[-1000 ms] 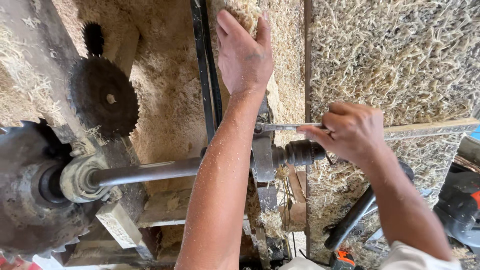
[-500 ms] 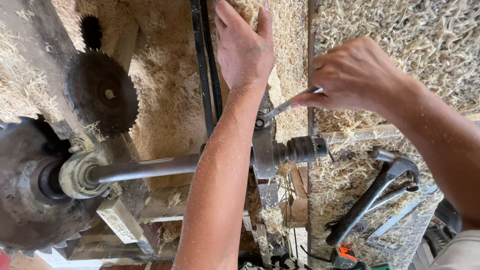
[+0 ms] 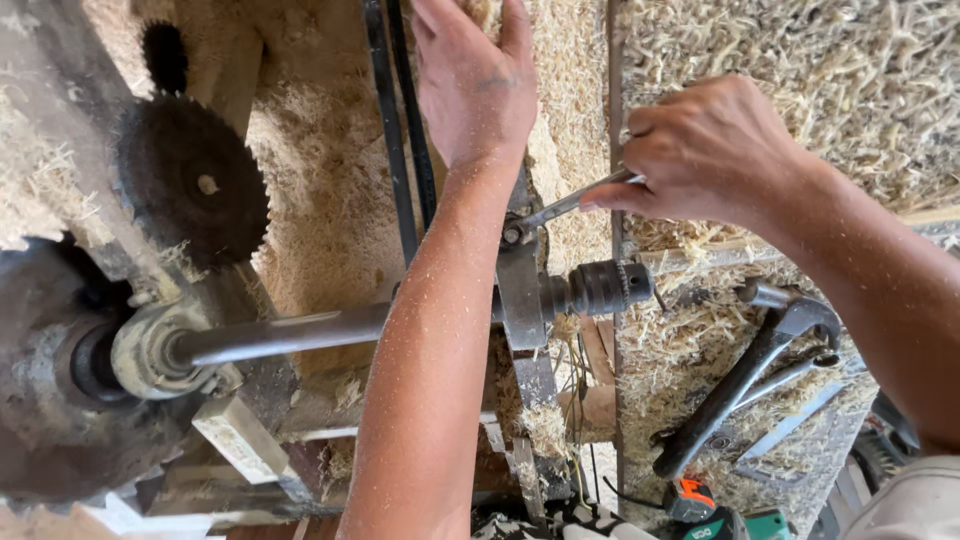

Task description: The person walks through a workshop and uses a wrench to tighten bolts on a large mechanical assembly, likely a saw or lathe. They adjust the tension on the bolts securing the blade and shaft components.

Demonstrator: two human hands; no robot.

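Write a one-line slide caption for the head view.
Right hand turns a wrench on the shaft's bearing bracket; left hand reaches past the drive belt amid sawdust.

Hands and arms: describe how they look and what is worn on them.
Both hands are bare, no gloves or rings visible. The left hand has a faint dark mark on its back, and its bare forearm is dusted with fine sawdust. The right hand leads to a bare forearm; no sleeves.
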